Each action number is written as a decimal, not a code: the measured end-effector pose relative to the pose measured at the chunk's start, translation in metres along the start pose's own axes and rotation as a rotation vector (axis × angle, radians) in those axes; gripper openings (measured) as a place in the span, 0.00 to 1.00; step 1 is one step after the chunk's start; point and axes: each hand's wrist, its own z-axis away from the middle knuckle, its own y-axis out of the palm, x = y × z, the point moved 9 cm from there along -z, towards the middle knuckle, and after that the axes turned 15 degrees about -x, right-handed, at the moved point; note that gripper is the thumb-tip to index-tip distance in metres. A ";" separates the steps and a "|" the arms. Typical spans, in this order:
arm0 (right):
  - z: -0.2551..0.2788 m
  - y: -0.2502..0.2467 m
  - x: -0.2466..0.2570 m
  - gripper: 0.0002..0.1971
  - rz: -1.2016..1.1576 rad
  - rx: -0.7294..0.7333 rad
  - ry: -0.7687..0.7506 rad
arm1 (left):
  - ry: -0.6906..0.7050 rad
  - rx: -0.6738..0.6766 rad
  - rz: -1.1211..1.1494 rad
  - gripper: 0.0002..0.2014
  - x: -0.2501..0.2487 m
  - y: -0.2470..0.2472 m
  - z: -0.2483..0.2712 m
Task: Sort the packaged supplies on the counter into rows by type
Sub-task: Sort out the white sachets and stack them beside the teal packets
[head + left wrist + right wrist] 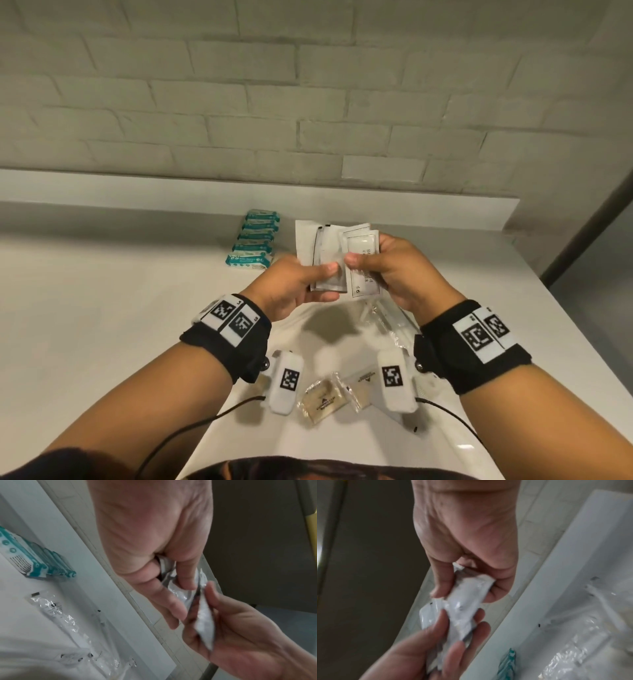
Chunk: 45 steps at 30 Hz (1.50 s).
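Both hands are raised above the white counter point(102, 291) with flat white sachets between them. My left hand point(301, 284) pinches a small stack of white sachets point(322, 253), thumb on top. My right hand point(383, 267) pinches another white sachet point(363, 270) with printed text, thumb on its face. The two bundles overlap at their edges. In the left wrist view the left hand's point(171, 597) fingers curl round the sachets point(178, 595), and the right hand point(223, 622) holds its sachet point(204, 622) edge-on. In the right wrist view the right hand point(462, 585) grips its sachet point(467, 595).
A row of teal-and-white packets point(255, 240) lies at the back of the counter point(51, 520). Clear plastic wrapped items point(383, 318) lie under my right hand. Two tan soap packets point(318, 401) sit near the front edge. A raised ledge point(137, 185) and brick wall stand behind.
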 end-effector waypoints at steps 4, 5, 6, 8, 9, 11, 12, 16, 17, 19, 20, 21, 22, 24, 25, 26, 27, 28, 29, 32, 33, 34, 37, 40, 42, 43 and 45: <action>0.001 -0.006 0.024 0.11 0.073 -0.094 -0.229 | 0.004 -0.022 0.038 0.15 -0.004 0.002 -0.001; 0.002 -0.005 0.027 0.11 0.085 -0.083 -0.259 | 0.014 -0.030 0.038 0.15 -0.007 0.000 -0.001; 0.004 -0.007 0.029 0.11 0.093 -0.078 -0.270 | 0.024 -0.034 0.026 0.14 -0.009 -0.003 -0.001; 0.004 -0.010 0.026 0.11 0.083 -0.089 -0.253 | 0.038 -0.048 -0.017 0.10 -0.012 -0.007 -0.002; 0.004 -0.012 0.026 0.10 0.065 -0.107 -0.247 | 0.039 -0.064 -0.041 0.08 -0.012 -0.009 -0.002; 0.004 -0.020 0.032 0.09 0.029 -0.168 -0.296 | 0.022 -0.112 -0.059 0.07 -0.010 -0.013 -0.003; 0.007 -0.023 0.039 0.09 0.037 -0.196 -0.360 | 0.005 -0.130 -0.055 0.08 -0.008 -0.014 -0.004; 0.032 0.000 0.062 0.09 0.803 -0.114 -1.033 | -0.070 -0.070 0.090 0.14 -0.001 -0.007 -0.004; 0.037 0.009 0.053 0.08 1.004 -0.053 -1.156 | -0.081 -0.065 0.142 0.14 -0.001 -0.007 -0.004; 0.038 0.013 0.034 0.10 1.169 0.026 -1.203 | -0.067 -0.053 0.147 0.13 -0.003 -0.007 -0.007; 0.037 0.013 0.029 0.13 1.182 0.037 -1.180 | -0.056 -0.036 0.111 0.12 -0.003 -0.006 -0.007; 0.036 0.011 0.024 0.14 1.191 0.042 -1.151 | -0.050 -0.019 0.073 0.10 -0.002 -0.004 -0.007; 0.036 0.010 0.021 0.14 1.194 0.041 -1.140 | -0.054 -0.011 0.048 0.09 0.000 -0.004 -0.007; 0.039 0.010 0.017 0.13 1.233 0.028 -1.173 | -0.060 -0.009 0.030 0.09 0.003 -0.003 -0.007; 0.041 0.011 0.014 0.13 1.259 0.038 -1.179 | -0.058 -0.016 0.027 0.10 0.004 -0.004 -0.007; 0.042 0.012 0.014 0.13 1.267 0.044 -1.191 | -0.051 -0.023 0.026 0.11 0.005 -0.004 -0.007; 0.042 0.012 0.015 0.14 1.261 0.047 -1.191 | -0.042 -0.035 0.028 0.11 0.005 -0.005 -0.008; 0.041 0.010 0.016 0.14 1.251 0.047 -1.180 | -0.033 -0.054 0.031 0.12 0.005 -0.007 -0.009; 0.038 0.007 0.016 0.15 1.238 0.047 -1.156 | -0.022 -0.077 0.025 0.12 0.004 -0.009 -0.010; 0.026 -0.008 0.022 0.10 1.060 0.005 -0.955 | 0.028 -0.150 -0.030 0.13 0.001 -0.016 -0.014; 0.019 -0.019 0.027 0.08 0.946 -0.038 -0.803 | 0.049 -0.174 -0.050 0.14 -0.001 -0.018 -0.016; 0.012 -0.032 0.030 0.08 0.816 -0.097 -0.632 | 0.071 -0.197 -0.056 0.15 -0.003 -0.021 -0.018; 0.000 -0.053 0.025 0.04 0.445 -0.190 -0.222 | 0.132 -0.234 0.014 0.19 -0.007 -0.024 -0.021; 0.003 -0.030 0.004 0.09 0.098 -0.069 0.034 | 0.169 -0.188 0.080 0.18 -0.008 -0.014 -0.020; 0.002 -0.017 -0.009 0.14 0.102 -0.044 0.035 | 0.174 -0.155 0.069 0.18 -0.005 -0.007 -0.019; -0.002 -0.016 -0.014 0.16 0.131 -0.066 0.013 | 0.178 -0.155 0.055 0.17 -0.005 -0.006 -0.019; -0.006 -0.022 -0.018 0.17 0.193 -0.127 -0.036 | 0.175 -0.192 0.018 0.17 -0.005 -0.011 -0.018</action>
